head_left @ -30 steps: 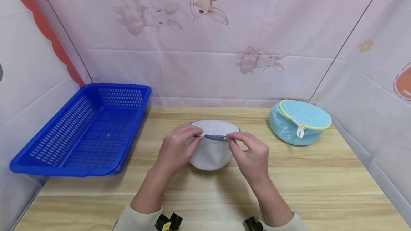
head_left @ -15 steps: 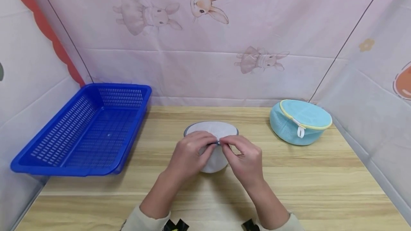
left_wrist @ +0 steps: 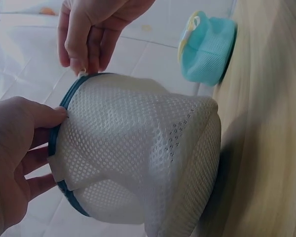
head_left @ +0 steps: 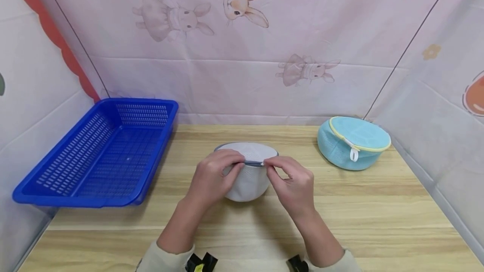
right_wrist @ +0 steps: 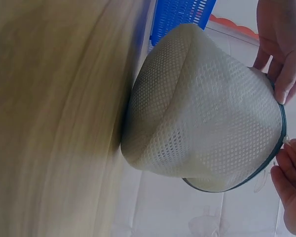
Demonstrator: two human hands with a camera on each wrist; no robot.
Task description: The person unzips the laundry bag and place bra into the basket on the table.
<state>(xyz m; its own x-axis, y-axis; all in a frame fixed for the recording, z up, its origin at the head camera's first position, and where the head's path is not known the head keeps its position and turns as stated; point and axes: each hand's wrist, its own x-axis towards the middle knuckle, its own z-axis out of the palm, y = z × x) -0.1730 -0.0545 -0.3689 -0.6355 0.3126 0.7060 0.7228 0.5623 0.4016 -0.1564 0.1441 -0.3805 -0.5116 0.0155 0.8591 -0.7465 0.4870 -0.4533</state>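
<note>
Bracing the white mesh bag [head_left: 247,186], apparently, the left hand [head_left: 216,175] pinched its zipper [head_left: 252,163]; the right hand [head_left: 293,181] pinched the slider [left_wrist: 82,74].

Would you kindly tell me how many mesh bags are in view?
2: the white bag between the left hand and right hand, which pinch its rim, and the blue bag at the far right of the table. Any inside these would be hidden.

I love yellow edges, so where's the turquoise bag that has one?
In the head view, the turquoise bag sits on the right side of the table, toward the back, with the white bag and then the blue basket to its left.
</note>
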